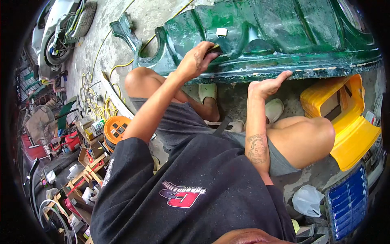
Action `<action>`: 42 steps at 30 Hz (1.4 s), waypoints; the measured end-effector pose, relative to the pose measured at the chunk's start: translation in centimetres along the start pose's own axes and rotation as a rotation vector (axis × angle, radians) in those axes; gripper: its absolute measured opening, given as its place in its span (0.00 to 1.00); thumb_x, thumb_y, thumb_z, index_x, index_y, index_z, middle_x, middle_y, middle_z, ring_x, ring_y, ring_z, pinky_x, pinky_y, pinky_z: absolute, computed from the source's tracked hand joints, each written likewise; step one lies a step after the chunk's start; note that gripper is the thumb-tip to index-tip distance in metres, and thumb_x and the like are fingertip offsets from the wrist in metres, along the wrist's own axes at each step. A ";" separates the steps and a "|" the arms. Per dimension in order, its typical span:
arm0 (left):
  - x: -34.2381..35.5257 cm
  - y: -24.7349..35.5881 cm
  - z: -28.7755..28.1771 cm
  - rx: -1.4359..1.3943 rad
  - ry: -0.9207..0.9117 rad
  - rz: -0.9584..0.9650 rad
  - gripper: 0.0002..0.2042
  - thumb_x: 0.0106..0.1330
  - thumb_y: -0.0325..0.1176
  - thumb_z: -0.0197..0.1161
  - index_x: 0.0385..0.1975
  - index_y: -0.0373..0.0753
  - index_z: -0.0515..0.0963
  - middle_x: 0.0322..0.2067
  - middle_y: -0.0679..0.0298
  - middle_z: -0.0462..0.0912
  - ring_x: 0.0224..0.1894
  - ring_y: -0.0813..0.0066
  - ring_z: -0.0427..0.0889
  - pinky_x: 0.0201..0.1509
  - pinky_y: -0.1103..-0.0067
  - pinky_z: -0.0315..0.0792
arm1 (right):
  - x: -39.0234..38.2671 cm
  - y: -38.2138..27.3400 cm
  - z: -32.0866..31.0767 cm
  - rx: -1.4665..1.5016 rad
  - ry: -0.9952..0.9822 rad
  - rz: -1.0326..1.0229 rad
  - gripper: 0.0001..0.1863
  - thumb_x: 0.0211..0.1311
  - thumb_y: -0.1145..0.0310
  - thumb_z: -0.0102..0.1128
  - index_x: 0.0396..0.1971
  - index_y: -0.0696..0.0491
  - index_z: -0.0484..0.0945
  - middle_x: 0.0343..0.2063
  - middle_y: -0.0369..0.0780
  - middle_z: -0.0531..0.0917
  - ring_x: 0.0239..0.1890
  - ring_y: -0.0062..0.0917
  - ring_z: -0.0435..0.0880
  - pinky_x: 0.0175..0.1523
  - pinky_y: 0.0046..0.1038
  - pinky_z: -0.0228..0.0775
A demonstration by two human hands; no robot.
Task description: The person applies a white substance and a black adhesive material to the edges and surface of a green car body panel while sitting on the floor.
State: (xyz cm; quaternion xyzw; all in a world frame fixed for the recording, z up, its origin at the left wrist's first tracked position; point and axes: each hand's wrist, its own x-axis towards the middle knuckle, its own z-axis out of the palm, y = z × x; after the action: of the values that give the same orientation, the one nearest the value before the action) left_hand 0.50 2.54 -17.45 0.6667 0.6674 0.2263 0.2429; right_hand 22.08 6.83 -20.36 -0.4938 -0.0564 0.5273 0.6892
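Note:
A large green moulded panel (276, 28) with glossy ribs and curved cut-outs lies across the far side, its ragged near edge facing me. My left hand (198, 59) is closed on a dark pad (215, 50) with a yellowish edge, held against the panel's surface. Just beyond it, a small white block (222, 31) rests on the panel. My right hand (266, 86) is at the panel's near edge, thumb stretched out to the right along it. Its other fingers are hidden, so I cannot see whether they grip the edge.
A yellow moulded part (345, 138) stands right of my knee, near a blue slatted panel (347, 201) and a white plastic bag (307, 200). On the left are an orange cable reel (118, 131), tangled yellow cord (97, 107) and cluttered boxes. A vehicle wheel (55, 49) stands far left.

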 end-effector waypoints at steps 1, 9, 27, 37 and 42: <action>0.0 1.7 0.0 -0.047 0.078 -0.026 0.14 0.68 0.32 0.63 0.50 0.34 0.74 0.36 0.49 0.83 0.41 0.54 0.84 0.45 0.67 0.76 | 0.0 -0.2 -0.3 -0.008 0.007 0.006 0.41 0.72 0.39 0.44 0.72 0.57 0.56 0.71 0.42 0.61 0.70 0.34 0.62 0.74 0.38 0.53; 3.6 6.8 5.6 -0.157 0.115 -0.459 0.23 0.67 0.42 0.62 0.48 0.29 0.64 0.36 0.36 0.80 0.40 0.40 0.83 0.47 0.59 0.74 | -0.5 -0.6 0.6 -0.055 0.041 0.002 0.45 0.73 0.38 0.42 0.72 0.62 0.53 0.73 0.45 0.56 0.71 0.33 0.59 0.75 0.34 0.49; 4.3 6.4 7.3 0.017 0.004 -0.540 0.17 0.66 0.32 0.53 0.37 0.17 0.65 0.24 0.34 0.80 0.22 0.45 0.83 0.27 0.58 0.78 | -0.1 -0.2 0.3 -0.084 0.061 -0.054 0.41 0.77 0.44 0.37 0.65 0.72 0.60 0.67 0.54 0.64 0.66 0.34 0.66 0.71 0.31 0.52; 5.3 3.9 6.6 0.110 -0.031 -0.411 0.23 0.69 0.41 0.54 0.43 0.23 0.57 0.33 0.28 0.78 0.40 0.34 0.81 0.47 0.56 0.74 | -0.6 -0.3 0.5 -0.028 0.008 -0.026 0.40 0.78 0.46 0.38 0.66 0.72 0.59 0.69 0.56 0.62 0.69 0.36 0.64 0.73 0.31 0.50; 4.3 6.0 5.9 0.039 -0.058 -0.314 0.24 0.68 0.39 0.53 0.48 0.23 0.54 0.35 0.27 0.79 0.42 0.27 0.80 0.49 0.52 0.73 | 0.1 -0.5 0.5 -0.080 0.075 -0.040 0.41 0.77 0.45 0.38 0.66 0.72 0.59 0.69 0.55 0.62 0.69 0.36 0.63 0.73 0.31 0.51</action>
State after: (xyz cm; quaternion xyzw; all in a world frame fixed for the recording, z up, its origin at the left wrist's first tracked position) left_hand 8.92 6.77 -18.34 0.5650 0.7602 0.1534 0.2815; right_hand 22.21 7.26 -19.79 -0.5392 -0.0615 0.4918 0.6809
